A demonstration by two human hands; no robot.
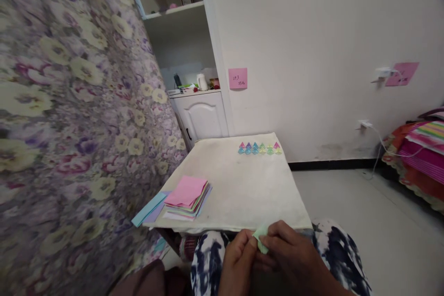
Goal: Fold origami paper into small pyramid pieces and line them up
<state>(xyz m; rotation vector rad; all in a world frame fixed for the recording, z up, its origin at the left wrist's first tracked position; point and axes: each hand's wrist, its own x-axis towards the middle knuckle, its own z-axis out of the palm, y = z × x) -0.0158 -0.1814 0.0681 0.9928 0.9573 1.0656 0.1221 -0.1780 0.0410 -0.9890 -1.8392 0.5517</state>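
Between my two hands, just past the table's near edge and above my lap, is a small piece of light green paper (261, 239), which looks folded. My left hand (242, 253) pinches its left side. The fingers of my right hand (285, 243) are closed on its right side, with the thumb pressed on the paper. The lower part of the paper is partly hidden by my fingers. Several small folded paper pieces (259, 149) in pink, blue, green and yellow lie in rows at the table's far right corner.
A stack of coloured paper (187, 191), pink on top, lies at the front left of the table (243, 180). Blue and purple sheets (150, 209) stick out over the left edge. A floral curtain (86, 101) hangs at left; a white cabinet (204, 115) stands behind.
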